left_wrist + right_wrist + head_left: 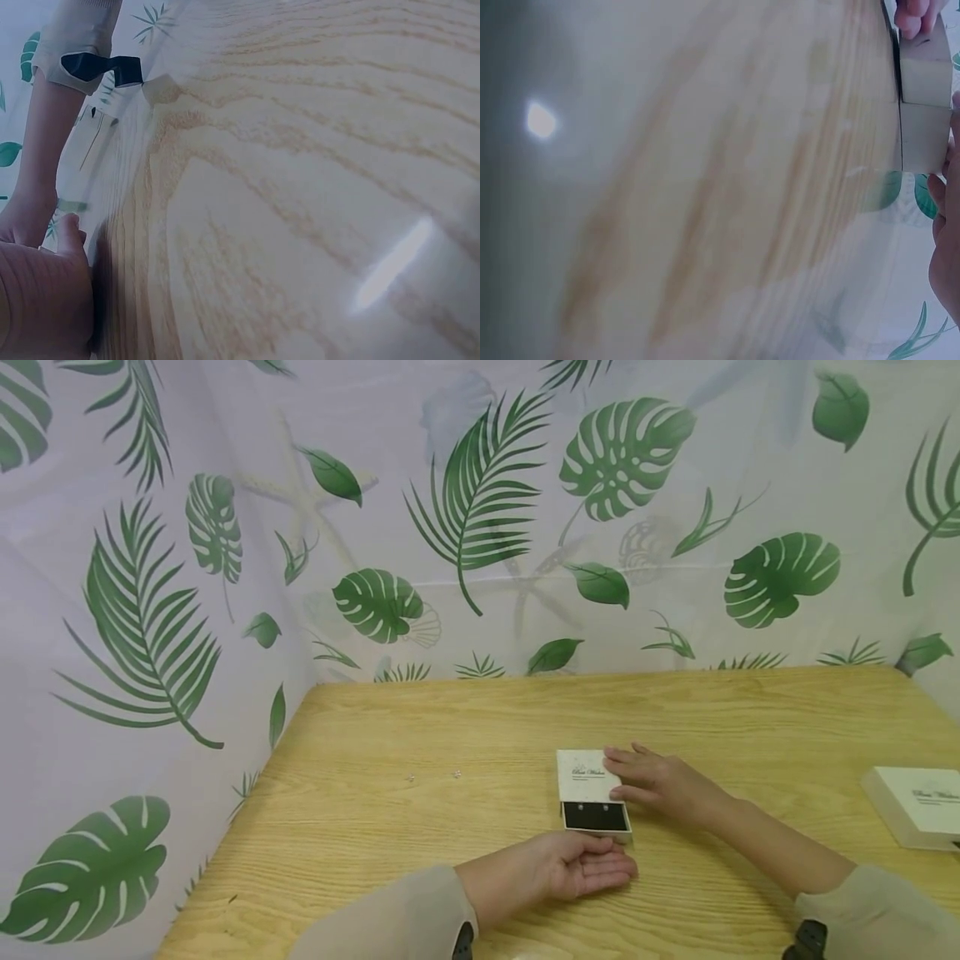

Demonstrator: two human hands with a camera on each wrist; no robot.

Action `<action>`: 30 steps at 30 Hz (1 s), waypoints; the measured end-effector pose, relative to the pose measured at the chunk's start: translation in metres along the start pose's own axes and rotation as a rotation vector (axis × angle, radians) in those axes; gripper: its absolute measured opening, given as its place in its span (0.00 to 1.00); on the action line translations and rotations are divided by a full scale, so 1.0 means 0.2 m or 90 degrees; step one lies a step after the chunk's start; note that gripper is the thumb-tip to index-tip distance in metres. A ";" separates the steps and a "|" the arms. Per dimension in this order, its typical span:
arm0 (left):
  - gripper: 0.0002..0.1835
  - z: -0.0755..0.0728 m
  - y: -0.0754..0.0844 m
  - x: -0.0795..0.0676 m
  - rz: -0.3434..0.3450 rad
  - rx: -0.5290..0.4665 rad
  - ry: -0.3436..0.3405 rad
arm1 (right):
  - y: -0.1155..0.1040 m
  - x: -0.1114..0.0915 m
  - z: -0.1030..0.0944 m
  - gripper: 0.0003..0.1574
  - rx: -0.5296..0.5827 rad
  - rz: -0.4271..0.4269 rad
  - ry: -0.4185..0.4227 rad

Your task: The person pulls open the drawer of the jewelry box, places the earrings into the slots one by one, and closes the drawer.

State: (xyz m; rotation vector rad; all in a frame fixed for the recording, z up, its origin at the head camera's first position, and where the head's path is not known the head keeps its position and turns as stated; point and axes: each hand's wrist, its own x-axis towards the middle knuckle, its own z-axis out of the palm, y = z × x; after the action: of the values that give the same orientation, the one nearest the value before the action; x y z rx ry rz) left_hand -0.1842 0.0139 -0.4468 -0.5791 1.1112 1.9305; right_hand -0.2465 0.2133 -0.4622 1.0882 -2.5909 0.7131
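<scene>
A small white drawer-style jewelry box [587, 776] lies on the wooden table, printed lettering on its sleeve. Its drawer [596, 816] is partly out toward the person, showing a black pad with two tiny stud earrings. My right hand [667, 783] holds the sleeve along its right side, fingers and thumb at the edge. My left hand [573, 866] is turned palm up at the drawer's front, fingers extended loosely and thumb by the front edge. The right wrist view catches the box [924, 127] at its margin, with left fingertips [919, 16] at the drawer end.
Two tiny shiny pieces, an earring-like stud [457, 774] and another small stud [410, 778], lie on the table [360, 843] to the left. A second white lettered box [918, 806] sits at the right. A leaf-printed curtain [480, 543] hangs behind and beside the table.
</scene>
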 end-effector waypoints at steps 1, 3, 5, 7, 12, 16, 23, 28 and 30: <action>0.13 0.00 0.00 0.00 0.001 -0.002 0.000 | 0.00 0.00 0.00 0.28 -0.001 -0.002 0.001; 0.13 0.00 0.00 0.01 0.004 -0.005 0.000 | 0.00 0.00 0.00 0.28 -0.002 -0.008 0.007; 0.13 0.00 0.01 0.01 0.003 -0.010 0.000 | 0.00 0.00 0.00 0.28 -0.004 -0.012 0.012; 0.13 0.01 0.01 0.01 0.002 -0.016 -0.002 | 0.01 -0.01 0.00 0.28 -0.002 -0.017 0.017; 0.13 0.00 0.02 0.02 -0.002 -0.019 0.000 | 0.01 -0.01 0.00 0.27 0.000 -0.037 0.031; 0.13 0.00 0.03 0.02 -0.004 -0.014 0.006 | 0.01 0.00 0.00 0.27 0.000 -0.047 0.038; 0.12 0.00 0.04 0.02 -0.006 -0.024 0.003 | 0.00 0.00 -0.01 0.28 0.000 -0.022 0.019; 0.11 0.01 0.05 0.02 -0.005 -0.035 0.003 | 0.00 0.00 -0.01 0.27 0.003 -0.044 0.034; 0.11 0.01 0.05 0.03 -0.005 -0.036 0.004 | 0.00 0.00 -0.01 0.27 0.004 -0.052 0.036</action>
State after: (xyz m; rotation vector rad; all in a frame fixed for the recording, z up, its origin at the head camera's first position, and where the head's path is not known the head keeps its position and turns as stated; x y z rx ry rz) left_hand -0.1954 0.0151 -0.4448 -0.6199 1.0588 1.9605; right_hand -0.2463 0.2133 -0.4604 1.1515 -2.4828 0.7229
